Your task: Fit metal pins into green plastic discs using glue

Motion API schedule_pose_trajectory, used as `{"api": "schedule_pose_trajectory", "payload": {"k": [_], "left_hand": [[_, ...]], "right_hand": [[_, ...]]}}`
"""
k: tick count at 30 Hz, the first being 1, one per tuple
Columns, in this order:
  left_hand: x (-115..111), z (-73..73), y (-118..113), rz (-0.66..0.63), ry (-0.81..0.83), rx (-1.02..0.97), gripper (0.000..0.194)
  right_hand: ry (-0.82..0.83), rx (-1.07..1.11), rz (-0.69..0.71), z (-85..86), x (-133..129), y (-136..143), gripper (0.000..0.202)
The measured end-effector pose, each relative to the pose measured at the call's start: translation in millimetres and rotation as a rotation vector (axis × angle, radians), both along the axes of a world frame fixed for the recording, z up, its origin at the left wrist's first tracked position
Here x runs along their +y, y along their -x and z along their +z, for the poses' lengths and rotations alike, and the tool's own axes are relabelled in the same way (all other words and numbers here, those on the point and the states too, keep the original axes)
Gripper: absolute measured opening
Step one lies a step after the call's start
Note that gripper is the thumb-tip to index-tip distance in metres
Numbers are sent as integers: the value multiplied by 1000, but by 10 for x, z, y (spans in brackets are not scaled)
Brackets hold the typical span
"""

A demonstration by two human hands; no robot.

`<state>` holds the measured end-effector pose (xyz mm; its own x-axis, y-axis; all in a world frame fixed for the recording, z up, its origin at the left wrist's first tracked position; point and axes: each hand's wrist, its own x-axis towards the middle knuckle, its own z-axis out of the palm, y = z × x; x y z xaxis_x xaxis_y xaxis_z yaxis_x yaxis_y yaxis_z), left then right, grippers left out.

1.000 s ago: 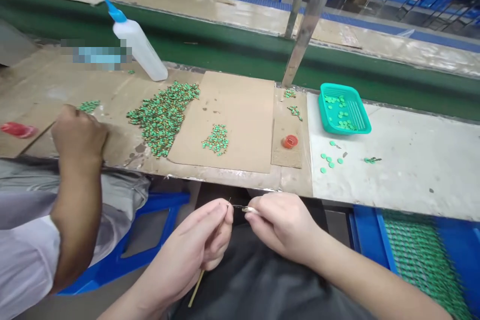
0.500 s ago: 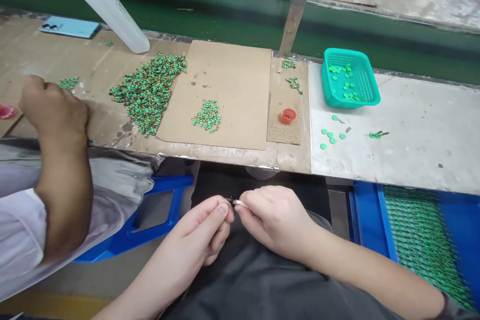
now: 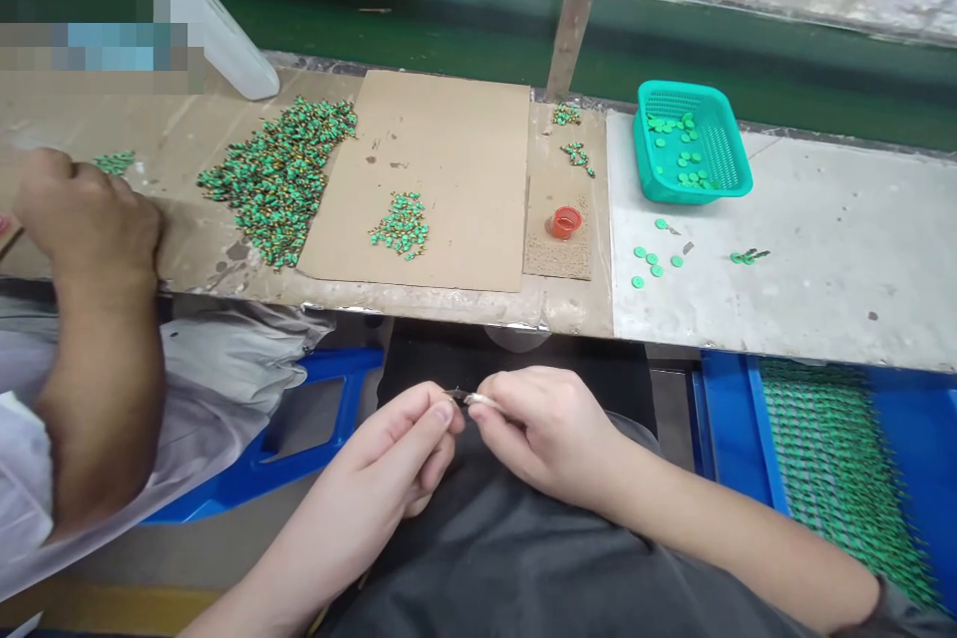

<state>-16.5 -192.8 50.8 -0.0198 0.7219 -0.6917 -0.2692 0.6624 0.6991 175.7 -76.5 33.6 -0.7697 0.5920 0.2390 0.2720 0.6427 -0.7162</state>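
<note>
In front of my lap, both hands meet with their fingertips almost touching. My left hand [image 3: 408, 444] is closed in a pinch, thumb against the bent fingers, on a tiny dark piece [image 3: 455, 393] too small to name. My right hand [image 3: 549, 429] is closed around a thin pale stick-like thing [image 3: 485, 403] with a dark tip, which points at the left fingertips. What kind of thing it is cannot be made out. On the bench ahead, a small group of green-and-gold pieces [image 3: 402, 224] lies on a cardboard sheet [image 3: 471, 159].
A large heap of green-and-gold pieces [image 3: 280, 184] lies left of the cardboard. To the right are a red cup [image 3: 565, 221], a turquoise basket [image 3: 692, 191] with green discs, and loose discs [image 3: 652, 259]. Below stands a blue tray [image 3: 908, 439] with green rows. A co-worker's hand [image 3: 86, 209] rests at left.
The view has shifted slightly, so the bench things sit a little further left and higher. My hands hold nearly the same pose; slightly more of the pale stick-like thing shows.
</note>
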Motion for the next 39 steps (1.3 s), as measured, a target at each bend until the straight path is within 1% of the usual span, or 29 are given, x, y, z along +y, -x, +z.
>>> {"api": "schedule_pose_trajectory", "payload": {"k": [1, 4, 5, 8, 9, 12, 16, 20, 24, 28, 29, 33, 37, 39], "left_hand": [[2, 3, -2, -7, 1, 4, 62], [3, 12, -2, -35, 7, 20, 58], [3, 15, -1, -38, 7, 21, 57], [6, 26, -2, -25, -1, 15, 57], [9, 29, -3, -23, 1, 9, 57], [23, 40, -9, -30, 10, -7, 57], [37, 52, -17, -28, -2, -12, 57], [41, 52, -18, -27, 10, -28, 55], [35, 52, -14, -22, -1, -43, 54], [28, 64, -15, -39, 10, -57, 52], [31, 64, -16, -38, 11, -66, 52], [71, 58, -25, 1, 9, -86, 52], [121, 76, -45, 15, 25, -74, 50], [136, 87, -57, 9, 34, -79, 51]], "right_hand": [[-2, -5, -4, -5, 3, -2, 32], [-13, -10, -94, -9, 8, -6, 33], [-2, 5, -86, -8, 8, -8, 32], [34, 38, 4, -1, 8, -14, 31], [31, 31, -6, 0, 10, -15, 32], [23, 24, -97, -5, 22, -19, 33], [55, 78, -16, -15, 35, -21, 29], [63, 74, -89, -26, 34, -27, 31], [84, 102, 5, -31, 30, -32, 29], [89, 64, -101, -38, 33, -35, 31], [97, 81, -103, -35, 32, -39, 30], [145, 160, -31, -6, 19, -58, 26], [187, 160, -103, 20, 14, -74, 27], [195, 145, -106, 25, 12, -82, 27]]}}
